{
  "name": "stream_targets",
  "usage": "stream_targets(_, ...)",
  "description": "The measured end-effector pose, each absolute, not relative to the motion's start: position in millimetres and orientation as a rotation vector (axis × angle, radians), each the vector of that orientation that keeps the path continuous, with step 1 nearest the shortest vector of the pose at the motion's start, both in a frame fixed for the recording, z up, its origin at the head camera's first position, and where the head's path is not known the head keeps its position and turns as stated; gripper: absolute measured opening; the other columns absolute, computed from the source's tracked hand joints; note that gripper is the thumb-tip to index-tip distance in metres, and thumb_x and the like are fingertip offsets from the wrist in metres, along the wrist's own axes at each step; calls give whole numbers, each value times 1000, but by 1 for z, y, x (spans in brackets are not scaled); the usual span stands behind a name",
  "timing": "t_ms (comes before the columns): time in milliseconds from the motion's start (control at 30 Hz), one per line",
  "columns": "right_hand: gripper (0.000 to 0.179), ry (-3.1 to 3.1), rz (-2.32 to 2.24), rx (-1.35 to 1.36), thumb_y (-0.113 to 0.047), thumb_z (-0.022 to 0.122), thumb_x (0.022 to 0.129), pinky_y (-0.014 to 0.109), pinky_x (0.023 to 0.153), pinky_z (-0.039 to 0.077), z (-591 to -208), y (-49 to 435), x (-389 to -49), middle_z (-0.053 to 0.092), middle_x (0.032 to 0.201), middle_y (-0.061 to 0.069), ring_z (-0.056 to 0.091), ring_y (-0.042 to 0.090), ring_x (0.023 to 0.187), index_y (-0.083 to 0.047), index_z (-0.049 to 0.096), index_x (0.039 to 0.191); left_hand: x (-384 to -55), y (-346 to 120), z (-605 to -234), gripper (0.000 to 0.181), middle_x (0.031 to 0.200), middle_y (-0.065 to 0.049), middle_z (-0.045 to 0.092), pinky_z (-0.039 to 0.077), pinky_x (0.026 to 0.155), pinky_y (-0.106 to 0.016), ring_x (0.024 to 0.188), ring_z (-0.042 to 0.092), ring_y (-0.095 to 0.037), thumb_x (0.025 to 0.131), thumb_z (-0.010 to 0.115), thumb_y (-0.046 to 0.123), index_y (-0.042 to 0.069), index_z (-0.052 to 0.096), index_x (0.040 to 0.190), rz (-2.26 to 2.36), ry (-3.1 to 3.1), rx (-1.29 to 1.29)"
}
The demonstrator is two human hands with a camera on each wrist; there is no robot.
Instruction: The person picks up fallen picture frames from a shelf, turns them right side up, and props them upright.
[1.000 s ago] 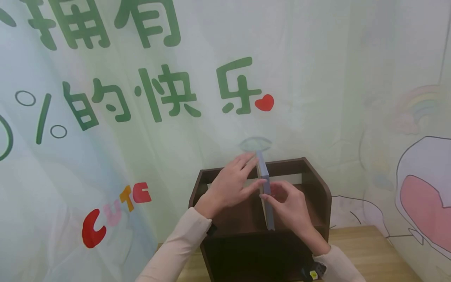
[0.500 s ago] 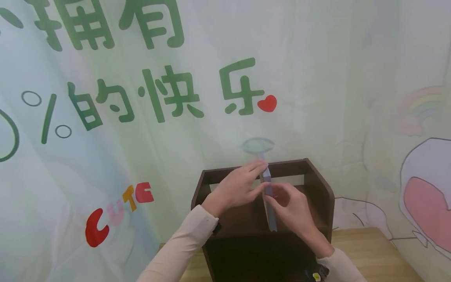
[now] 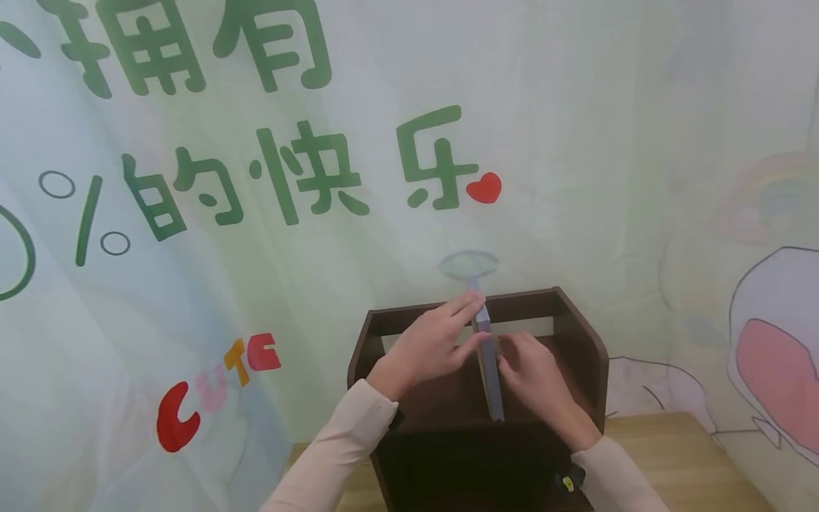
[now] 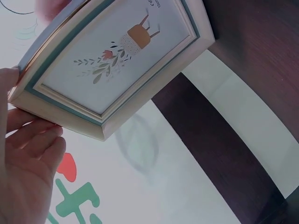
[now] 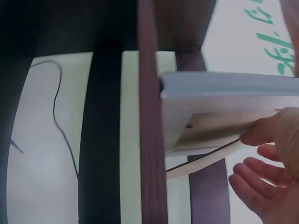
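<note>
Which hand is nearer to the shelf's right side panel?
Right: the right hand is between the picture frame and the side panel; the left hand is mostly beyond the frame.

Soft, hazy light is flattening the scene.
In the head view, the backdrop (image 3: 563,142) is glowing palest toward nine o'clock and greying toward two, while the shelf (image 3: 448,405) is sinking into near-black shadow at five. The left wrist view is showing the picture frame (image 4: 117,60) fairly crisply; the right wrist view is darkening heavily toward eleven and softening green lettering (image 5: 273,38) near two.
</note>
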State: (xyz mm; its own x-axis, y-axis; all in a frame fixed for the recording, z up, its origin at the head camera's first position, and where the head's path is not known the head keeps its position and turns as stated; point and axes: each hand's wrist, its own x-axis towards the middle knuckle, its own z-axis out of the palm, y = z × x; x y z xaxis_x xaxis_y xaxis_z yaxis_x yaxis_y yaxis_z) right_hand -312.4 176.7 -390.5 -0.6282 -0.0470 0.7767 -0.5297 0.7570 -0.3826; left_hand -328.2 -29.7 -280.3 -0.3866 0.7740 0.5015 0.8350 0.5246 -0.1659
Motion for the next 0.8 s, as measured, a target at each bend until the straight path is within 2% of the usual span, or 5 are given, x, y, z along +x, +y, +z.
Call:
stream_targets(133,35,-2259,692,386,-3,85,85,48,80,63,-390,172,-324,74,103,17,71,30,90,0,71,117,-328,-31,-279,62,160,-14,53,45,120,-37,149,52,-25,106,63,36,2,48,156,-140,-2246,-1317)
stream_targets(300,31,-2270,650,351,-3,82,87,46,75,62,-396,169,-327,74,100,16,70,28,84,1,71,115,-325,-30,-275,61,160,-15,53,44,121,-37,150,51,-25,106,63,35,1,48,155,-112,-2279,-1315)
stream_targets(500,25,-2168,602,265,-1,83,84,49,70,62,-400,186,-318,73,97,17,70,33,82,0,72,107,-328,-9,-277,61,160,-13,53,43,122,-35,151,50,-23,107,61,36,2,48,155,-102,-2263,-1329)
stream_targets(800,24,-2130,534,210,1,83,82,44,60,57,-405,204,-312,70,93,18,65,30,74,2,71,103,-330,29,-280,57,160,-12,52,43,121,-32,151,50,-22,110,56,35,3,47,156,-26,-2257,-1375)
